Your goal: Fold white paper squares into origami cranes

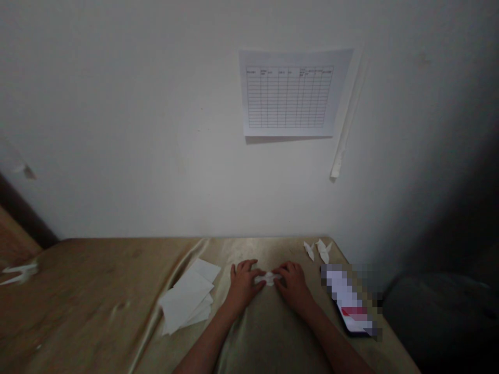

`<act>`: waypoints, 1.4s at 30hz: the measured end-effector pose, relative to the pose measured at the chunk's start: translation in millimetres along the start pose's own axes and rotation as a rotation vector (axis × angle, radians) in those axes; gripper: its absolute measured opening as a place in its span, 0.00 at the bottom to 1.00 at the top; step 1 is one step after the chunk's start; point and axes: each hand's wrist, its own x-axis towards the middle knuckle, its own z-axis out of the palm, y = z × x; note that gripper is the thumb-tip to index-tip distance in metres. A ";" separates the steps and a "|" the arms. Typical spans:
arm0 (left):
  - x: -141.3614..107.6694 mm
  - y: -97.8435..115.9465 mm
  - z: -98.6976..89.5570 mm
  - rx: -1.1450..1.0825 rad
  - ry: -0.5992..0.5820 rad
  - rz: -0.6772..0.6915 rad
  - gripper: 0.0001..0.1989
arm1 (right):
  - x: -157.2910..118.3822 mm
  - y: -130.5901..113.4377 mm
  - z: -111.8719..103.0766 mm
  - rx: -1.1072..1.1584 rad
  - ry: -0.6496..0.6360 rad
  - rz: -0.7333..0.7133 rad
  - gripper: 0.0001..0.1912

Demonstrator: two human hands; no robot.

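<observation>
A small folded piece of white paper lies between my two hands on the cloth-covered table. My left hand pinches its left end between thumb and fingers. The right end is pinched the same way by my right hand. Fingertips hide both ends of the paper, so its full shape cannot be made out. To the left lies a loose fanned stack of white paper sheets. Two small folded paper figures rest near the table's back right corner.
A phone with a lit, blurred screen lies at the right edge of the shiny tan tablecloth. Behind the table, a printed sheet hangs on the white wall. A white object sits at the far left.
</observation>
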 end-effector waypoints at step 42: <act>-1.7 7.2 -2.9 -0.037 0.094 0.075 0.16 | 6.4 1.5 -8.8 -0.026 0.182 -0.121 0.06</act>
